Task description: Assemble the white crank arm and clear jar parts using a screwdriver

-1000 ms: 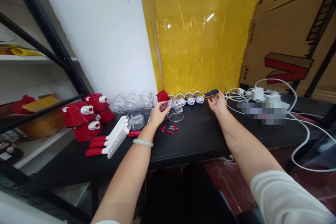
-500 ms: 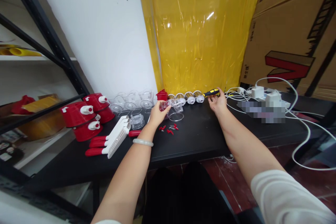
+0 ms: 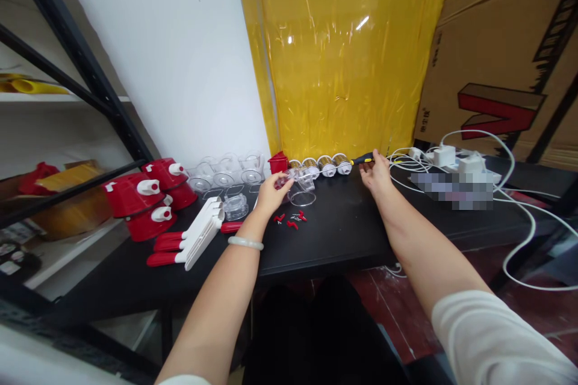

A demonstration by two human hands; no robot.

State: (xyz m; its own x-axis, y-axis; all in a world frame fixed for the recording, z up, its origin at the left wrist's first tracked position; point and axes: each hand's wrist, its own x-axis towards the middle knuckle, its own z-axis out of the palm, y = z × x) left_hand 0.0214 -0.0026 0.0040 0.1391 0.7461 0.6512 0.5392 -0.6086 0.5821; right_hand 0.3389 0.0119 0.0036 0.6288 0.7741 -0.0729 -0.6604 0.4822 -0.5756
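Observation:
My left hand point(image 3: 272, 194) grips a clear plastic part point(image 3: 305, 178) above the black table, its fingers closed around one end. My right hand point(image 3: 376, 174) holds the black and yellow handle of a long screwdriver point(image 3: 362, 159). The thin shaft runs left to the clear part; exactly where its tip sits I cannot make out. Under the clear part a round transparent rim point(image 3: 302, 198) shows. Several small red pieces point(image 3: 292, 225) and what look like screws lie in front of my left hand. Another clear part point(image 3: 235, 207) rests left of that hand.
Stacked red housings point(image 3: 139, 204) stand at the left, with white and red handles point(image 3: 198, 237) before them. Clear cups point(image 3: 226, 171), a red hopper-shaped piece point(image 3: 278, 162) and metallic cylinders point(image 3: 326, 165) line the back. White cables and chargers point(image 3: 445, 155) lie at the right.
Both hands keep their grip on the clear part and screwdriver. The screwdriver handle appears turned slightly, with less yellow showing. The view has shifted a little.

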